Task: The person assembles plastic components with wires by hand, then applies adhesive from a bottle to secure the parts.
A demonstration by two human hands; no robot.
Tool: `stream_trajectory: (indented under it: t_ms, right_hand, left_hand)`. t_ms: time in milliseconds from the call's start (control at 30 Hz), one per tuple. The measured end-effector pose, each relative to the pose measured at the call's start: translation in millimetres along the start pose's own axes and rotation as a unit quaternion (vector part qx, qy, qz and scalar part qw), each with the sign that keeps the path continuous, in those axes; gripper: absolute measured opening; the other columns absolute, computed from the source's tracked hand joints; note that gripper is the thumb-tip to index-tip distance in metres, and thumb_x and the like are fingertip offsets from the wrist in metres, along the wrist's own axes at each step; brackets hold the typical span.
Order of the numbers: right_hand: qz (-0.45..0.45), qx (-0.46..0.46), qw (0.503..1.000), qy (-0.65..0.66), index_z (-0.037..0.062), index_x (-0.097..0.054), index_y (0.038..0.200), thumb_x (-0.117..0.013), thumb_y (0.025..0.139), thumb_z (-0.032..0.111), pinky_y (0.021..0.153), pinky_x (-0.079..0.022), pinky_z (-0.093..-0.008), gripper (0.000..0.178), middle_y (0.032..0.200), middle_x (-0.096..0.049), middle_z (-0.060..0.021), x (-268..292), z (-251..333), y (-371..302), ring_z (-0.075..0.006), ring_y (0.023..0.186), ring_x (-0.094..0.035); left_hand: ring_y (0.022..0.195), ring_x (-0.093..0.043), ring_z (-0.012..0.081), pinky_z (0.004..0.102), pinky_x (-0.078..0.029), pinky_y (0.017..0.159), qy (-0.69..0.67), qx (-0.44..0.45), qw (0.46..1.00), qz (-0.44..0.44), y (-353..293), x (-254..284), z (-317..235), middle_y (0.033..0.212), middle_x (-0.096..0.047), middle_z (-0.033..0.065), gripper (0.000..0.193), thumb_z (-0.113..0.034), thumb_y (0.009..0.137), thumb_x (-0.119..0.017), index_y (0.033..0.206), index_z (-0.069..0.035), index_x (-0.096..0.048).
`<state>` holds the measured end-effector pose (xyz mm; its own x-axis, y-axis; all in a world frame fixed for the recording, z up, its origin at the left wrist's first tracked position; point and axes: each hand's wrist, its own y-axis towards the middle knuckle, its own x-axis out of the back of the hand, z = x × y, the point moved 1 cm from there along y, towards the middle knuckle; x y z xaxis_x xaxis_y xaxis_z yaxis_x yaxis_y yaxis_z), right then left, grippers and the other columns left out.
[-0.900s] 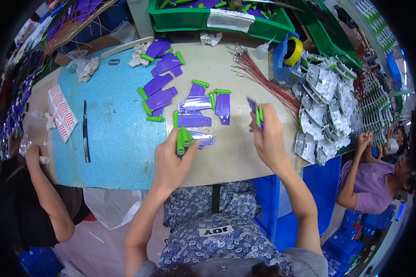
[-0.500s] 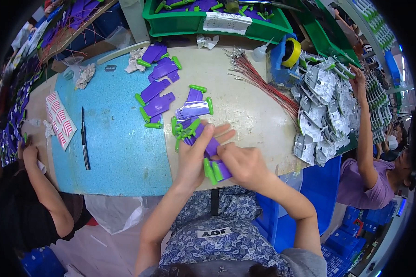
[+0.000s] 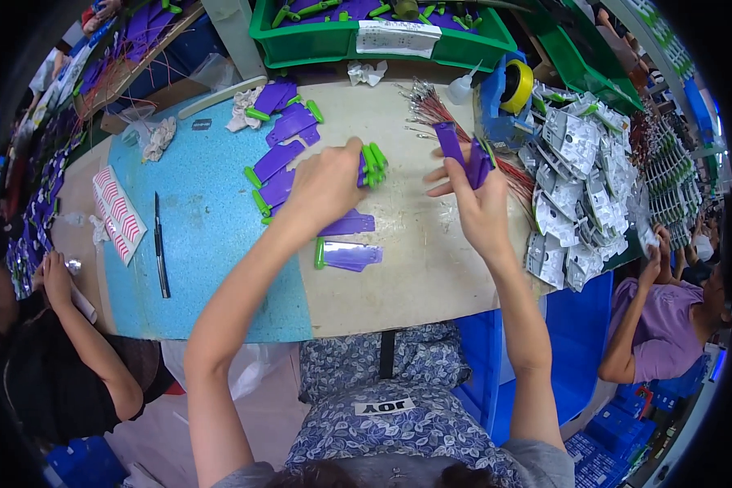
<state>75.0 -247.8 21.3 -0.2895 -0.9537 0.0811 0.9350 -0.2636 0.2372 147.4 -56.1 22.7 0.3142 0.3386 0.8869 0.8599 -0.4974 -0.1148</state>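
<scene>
My left hand (image 3: 327, 185) is closed around a bunch of purple plastic pieces with green ends (image 3: 372, 166), just above the table. Its fingertips are mostly hidden behind the back of the hand. To the right, my right hand (image 3: 481, 207) grips a few flat purple plastic pieces (image 3: 452, 145) between thumb and fingers, near the bundle of red wires (image 3: 435, 110). Below my left hand lies a shiny purple piece (image 3: 351, 255) with a green end. A line of overlapping purple pieces (image 3: 280, 154) runs up the table beyond that hand.
Silver-grey plastic parts (image 3: 576, 175) are heaped at the right, beside a yellow tape roll (image 3: 516, 88). A green bin (image 3: 325, 45) stands at the back. A black craft knife (image 3: 160, 244) lies on the blue mat (image 3: 211, 276). Other people work on both sides.
My hands were together over one bunch of purple pieces; now they are apart, each with some. My left hand moved up, my right hand up and right. The right-hand co-worker's raised arm came down.
</scene>
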Motion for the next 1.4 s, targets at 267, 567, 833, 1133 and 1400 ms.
stream_trajectory:
  t_ms: [267, 567, 833, 1133, 1400]
  right_hand:
    - [0.2, -0.052, 0.976, -0.075, -0.0034, -0.065, 0.108, -0.092, 0.066, 0.022, 0.056, -0.047, -0.0275, 0.056, 0.082, -0.067, -0.0086, -49.2, 17.8, -32.4, -0.0076, 0.067, -0.057]
    - [0.151, 0.359, 0.863, -0.323, -0.0035, -0.063, 0.105, -0.073, 0.077, 0.002, 0.05, -0.048, -0.0377, 0.03, 0.071, -0.059, -0.0104, 0.3, 19.6, -15.4, -0.0254, 0.055, -0.059]
    - [0.196, 0.288, 0.897, -0.274, 0.0011, -0.054, 0.109, -0.065, 0.088, 0.009, 0.071, -0.047, -0.0453, 0.025, 0.088, -0.063, -0.0214, -89.1, -37.3, 98.1, -0.0446, 0.083, -0.06]
    - [0.257, 0.091, 0.905, -0.325, 0.0016, -0.062, 0.104, -0.073, 0.084, 0.017, 0.072, -0.051, -0.0447, 0.028, 0.091, -0.069, -0.0207, -90.1, -43.6, 79.8, -0.0402, 0.084, -0.067]
    - [0.324, 0.012, 0.935, -0.145, 0.0031, -0.062, 0.084, -0.093, 0.065, 0.022, 0.056, -0.05, -0.032, 0.041, 0.073, -0.065, -0.0115, -81.3, 24.3, -18.1, -0.0214, 0.06, -0.065]
  left_hand:
    - [0.098, -0.069, 0.0165, 0.0312, -0.056, 0.083, -0.69, 0.061, 0.698, -0.181, -58.7, -24.7, -14.4, 0.102, -0.072, 0.0111, 0.026, -0.017, 0.096, -0.067, 0.115, -0.001, -0.061]
    - [0.066, -0.065, 0.0233, 0.0354, -0.05, 0.06, -0.436, 0.038, 0.885, -0.16, -48.9, -12.4, -23.9, 0.081, -0.068, 0.011, 0.026, -0.02, 0.087, -0.076, 0.096, 0.001, -0.063]
    - [0.097, -0.058, 0.0423, 0.0505, -0.05, 0.082, -0.108, -0.006, 0.968, -0.225, -10.6, -58.8, -4.9, 0.1, -0.055, 0.0215, 0.033, 0.006, 0.067, -0.069, 0.098, 0.003, -0.057]
    - [0.123, -0.057, 0.0286, 0.0475, -0.051, 0.096, -0.711, 0.12, 0.662, -0.205, -122.5, -18.2, 30.9, 0.114, -0.062, 0.0098, 0.036, -0.001, 0.094, -0.057, 0.13, -0.003, -0.053]
    - [0.12, -0.061, 0.0318, 0.0421, -0.054, 0.096, -0.853, 0.062, 0.479, -0.199, -107.1, -32.6, 9.5, 0.12, -0.063, 0.0111, 0.04, -0.01, 0.102, -0.055, 0.139, -0.002, -0.042]
